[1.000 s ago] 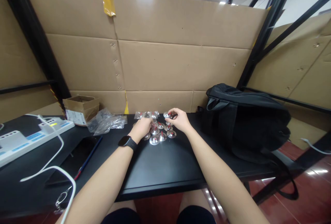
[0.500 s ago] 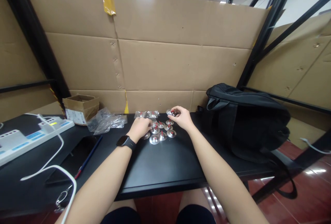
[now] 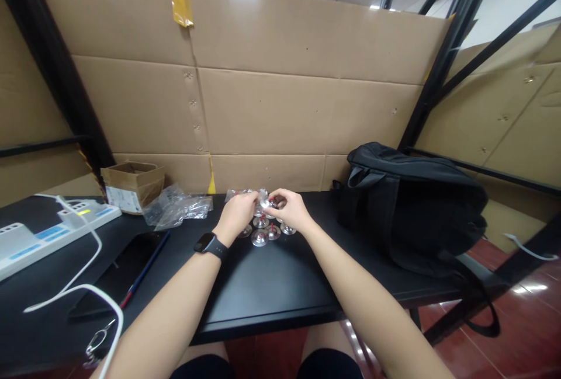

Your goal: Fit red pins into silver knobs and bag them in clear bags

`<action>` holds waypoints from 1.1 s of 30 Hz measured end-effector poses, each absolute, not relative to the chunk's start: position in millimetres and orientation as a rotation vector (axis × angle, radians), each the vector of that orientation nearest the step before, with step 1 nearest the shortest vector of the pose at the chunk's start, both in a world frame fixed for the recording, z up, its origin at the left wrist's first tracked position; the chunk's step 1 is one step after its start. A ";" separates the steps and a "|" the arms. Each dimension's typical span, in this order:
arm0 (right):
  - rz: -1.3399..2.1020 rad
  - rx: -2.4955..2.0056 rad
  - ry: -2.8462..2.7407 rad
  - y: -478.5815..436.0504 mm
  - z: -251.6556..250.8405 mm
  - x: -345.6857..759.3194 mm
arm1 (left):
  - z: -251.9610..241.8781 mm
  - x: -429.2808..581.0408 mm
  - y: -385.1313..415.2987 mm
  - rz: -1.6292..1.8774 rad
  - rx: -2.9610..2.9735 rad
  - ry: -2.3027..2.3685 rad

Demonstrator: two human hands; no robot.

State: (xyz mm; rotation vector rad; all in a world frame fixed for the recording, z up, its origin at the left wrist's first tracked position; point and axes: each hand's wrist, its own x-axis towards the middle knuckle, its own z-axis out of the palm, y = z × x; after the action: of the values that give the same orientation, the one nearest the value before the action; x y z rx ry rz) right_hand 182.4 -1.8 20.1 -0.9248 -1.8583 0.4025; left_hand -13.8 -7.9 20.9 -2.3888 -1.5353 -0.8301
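Observation:
Small shiny finger cymbals point(image 3: 259, 239), domed metal discs with red cords, are grouped on the black table. My right hand point(image 3: 290, 211) is closed with thumb and fingers pinching one finger cymbal point(image 3: 265, 203), held above the others. My left hand point(image 3: 238, 215), with a dark watch point(image 3: 211, 244) on its wrist, is closed just left of that disc. Its fingertips are together; whatever they hold is too small and partly hidden to make out. Behind my left hand lies a clear plastic packet point(image 3: 231, 194), mostly covered. Several discs are partly hidden by my hands.
Left of the hands are crumpled clear plastic bags point(image 3: 179, 207), an open cardboard box point(image 3: 135, 186), a white power strip point(image 3: 56, 233), a dark phone point(image 3: 118, 271) and a pen point(image 3: 146, 268). A black backpack point(image 3: 416, 209) stands right. A cardboard wall point(image 3: 272, 110) rises behind.
My right hand has moved left with a finger cymbal, from the group's back right to beside my left hand. My left hand has stayed nearly in place, its fingertips slightly higher.

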 end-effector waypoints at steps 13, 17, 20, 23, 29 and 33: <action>0.190 -0.971 -1.942 -7.1 20.8 174.5 | 20.5 -7.5 -7.6 -1.056 -2.444 -1.376; 0.144 -1.057 -1.841 -3.6 16.3 173.2 | 19.7 -2.7 -7.7 -1.166 -2.429 -1.291; 0.178 -1.018 -1.825 -3.8 15.8 173.3 | 21.0 1.0 -9.9 -1.215 -2.429 -1.303; 0.269 -0.939 -1.772 -8.8 19.9 172.1 | 22.9 2.0 -12.0 -1.238 -2.419 -1.345; 0.513 -0.761 -1.631 -13.6 28.8 171.6 | 21.0 0.7 -9.8 -1.209 -2.447 -1.382; 0.686 -0.760 -1.562 -3.7 23.3 176.0 | 18.3 2.6 -7.7 -1.208 -2.460 -1.437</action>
State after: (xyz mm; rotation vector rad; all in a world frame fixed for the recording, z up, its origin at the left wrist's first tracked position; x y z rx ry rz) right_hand 176.0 -3.7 23.3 -0.7596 -1.5617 0.6860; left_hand 2.6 -7.7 18.3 -2.4602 -1.4371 -1.2078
